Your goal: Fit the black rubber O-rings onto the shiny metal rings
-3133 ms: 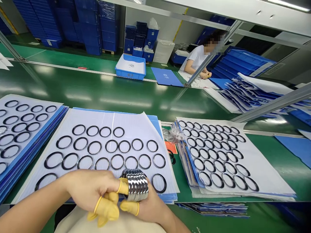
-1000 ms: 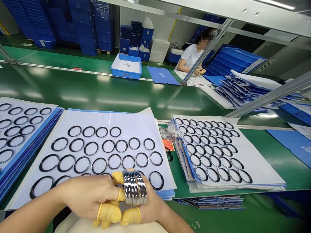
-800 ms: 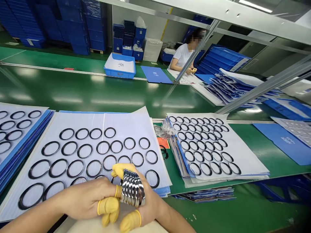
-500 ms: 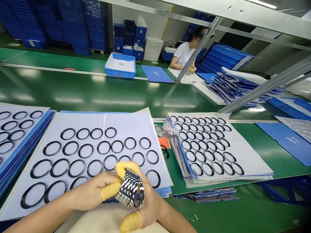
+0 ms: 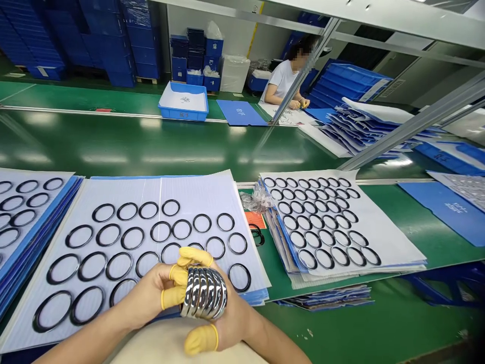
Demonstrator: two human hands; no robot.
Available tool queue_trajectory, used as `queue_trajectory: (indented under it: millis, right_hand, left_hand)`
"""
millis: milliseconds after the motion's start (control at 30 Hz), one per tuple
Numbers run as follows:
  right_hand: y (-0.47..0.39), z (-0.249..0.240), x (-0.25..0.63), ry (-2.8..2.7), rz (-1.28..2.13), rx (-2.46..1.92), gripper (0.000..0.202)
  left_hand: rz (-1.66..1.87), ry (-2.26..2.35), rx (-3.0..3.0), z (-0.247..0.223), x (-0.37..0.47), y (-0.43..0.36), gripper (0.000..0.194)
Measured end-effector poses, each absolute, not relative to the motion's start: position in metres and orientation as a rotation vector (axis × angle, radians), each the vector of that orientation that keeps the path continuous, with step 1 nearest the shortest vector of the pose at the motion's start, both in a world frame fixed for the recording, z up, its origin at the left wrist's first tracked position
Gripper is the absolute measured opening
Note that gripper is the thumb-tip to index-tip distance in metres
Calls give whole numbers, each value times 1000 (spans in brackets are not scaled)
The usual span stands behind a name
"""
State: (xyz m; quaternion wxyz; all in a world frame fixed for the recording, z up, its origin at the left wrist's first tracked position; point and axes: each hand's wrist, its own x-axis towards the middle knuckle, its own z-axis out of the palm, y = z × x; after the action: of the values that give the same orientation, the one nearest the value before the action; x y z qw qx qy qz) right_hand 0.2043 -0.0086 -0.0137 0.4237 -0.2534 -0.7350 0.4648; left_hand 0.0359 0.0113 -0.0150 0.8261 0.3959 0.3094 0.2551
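Observation:
Between my hands is a bundle of shiny metallic rings (image 5: pixel 204 294), standing side by side in a curved stack. My right hand (image 5: pixel 231 313) wraps around the bundle from the right, its thumb in a yellow finger cot below. From the left, my left hand (image 5: pixel 157 288) pinches the bundle's edge with yellow-capped fingers. Behind them lies a white sheet (image 5: pixel 197 192) on a stack, bearing rows of black-rimmed rings (image 5: pixel 91 266). My hands cover part of its front rows.
A second ring-covered sheet (image 5: pixel 394 253) lies to the right, another (image 5: pixel 34 174) at far left. Loose black rings (image 5: pixel 257 235) and crumpled plastic (image 5: pixel 257 199) sit between stacks. Across the table are a blue tray (image 5: pixel 183 114) and a seated person (image 5: pixel 282 81). A metal post (image 5: pixel 303 73) slants upward.
The held rings have turned, so their shiny outer sides now face me in a wider, more even stack. My left fingers have shifted slightly along the bundle's edge. The view has moved slightly.

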Motion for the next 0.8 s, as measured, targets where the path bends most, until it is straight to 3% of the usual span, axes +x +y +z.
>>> queue_trajectory:
  millis: [300,467,633,800]
  right_hand:
    - [-10,-17,199,-1845,1145,-609,44]
    - [-13,-23,197,-1684,1340,-572,40]
    - [-15,-35,195,-1352,1484,-617,49]
    - [-16,-42,191,-1129,1417,-707,32]
  left_hand:
    - [746,747,652,-26,41,-2,16]
    - [872,757,732,-31,37,-3,12]
    - [993,748,766,-36,31,-1,15]
    - [964,791,723,-37,30,0,17]
